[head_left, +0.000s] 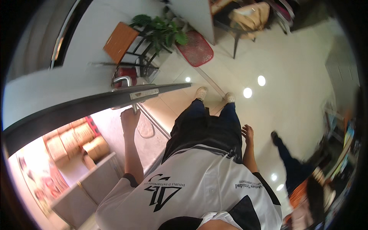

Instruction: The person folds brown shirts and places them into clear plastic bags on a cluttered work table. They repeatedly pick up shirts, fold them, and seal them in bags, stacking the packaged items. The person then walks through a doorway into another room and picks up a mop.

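My left hand (130,118) is closed around the metal lever handle (134,106) on the near side of a door (69,111). The door stands ajar, its dark edge and metal latch plate (144,93) facing me. A matching lever handle (123,79) juts from the door's far side. My right hand (248,132) hangs beside my right thigh, touching nothing, with its fingers loosely bent and apart.
Beyond the door are a wood-topped stand (121,41), a green plant (161,31) and a red-rimmed mat (196,49). A chair holds a tan bag (250,16). At the right, another person (297,172) is on the tiled floor (283,99). Brown bundles (73,140) lie at lower left.
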The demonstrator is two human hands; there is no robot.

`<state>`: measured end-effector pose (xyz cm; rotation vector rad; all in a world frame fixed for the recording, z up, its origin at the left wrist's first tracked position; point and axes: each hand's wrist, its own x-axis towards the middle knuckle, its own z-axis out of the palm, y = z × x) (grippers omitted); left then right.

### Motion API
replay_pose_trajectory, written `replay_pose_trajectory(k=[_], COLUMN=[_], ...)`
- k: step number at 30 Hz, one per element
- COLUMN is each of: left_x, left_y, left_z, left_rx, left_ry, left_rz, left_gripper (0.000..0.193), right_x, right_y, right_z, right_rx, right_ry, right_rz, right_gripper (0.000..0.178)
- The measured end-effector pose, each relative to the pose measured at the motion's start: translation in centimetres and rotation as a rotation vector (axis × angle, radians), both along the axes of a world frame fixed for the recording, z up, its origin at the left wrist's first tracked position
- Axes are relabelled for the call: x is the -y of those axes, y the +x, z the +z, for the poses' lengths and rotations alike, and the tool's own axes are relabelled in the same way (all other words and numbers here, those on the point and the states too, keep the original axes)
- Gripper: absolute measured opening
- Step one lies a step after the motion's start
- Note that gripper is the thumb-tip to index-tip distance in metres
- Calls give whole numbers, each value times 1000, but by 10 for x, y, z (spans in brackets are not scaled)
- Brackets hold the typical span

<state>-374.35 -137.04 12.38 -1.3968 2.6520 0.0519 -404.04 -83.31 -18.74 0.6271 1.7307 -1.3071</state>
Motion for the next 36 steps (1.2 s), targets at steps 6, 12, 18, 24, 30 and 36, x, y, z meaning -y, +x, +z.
replay_pose_trajectory(k=[6, 12, 18, 24, 30, 36], left_x=[-125, -226, -190, -177, -147, -47], left_y=[47, 42, -3, 66, 117, 115], left_z=[17, -4, 14, -7, -34, 24], left_rx=[-276, -1506, -1034, -803, -478, -424], left_ry=[-163, -308, -697, -1111, -1407, -1480], left_rz=[358, 1018, 1439, 1731, 1947, 1893], left_gripper=[39, 54, 77, 75, 71, 42], right_x=[6, 105, 474, 767, 991, 1150], right_y=[-214, -332, -198, 1, 105, 176], right_z=[32, -19, -29, 60, 83, 39], right_rx=[-158, -286, -406, -127, -156, -306], right_ry=[126, 131, -328, -646, -780, -673], right_rz=[279, 721, 1407, 1538, 1539, 1666], right_gripper=[51, 46, 34, 33, 26, 62])
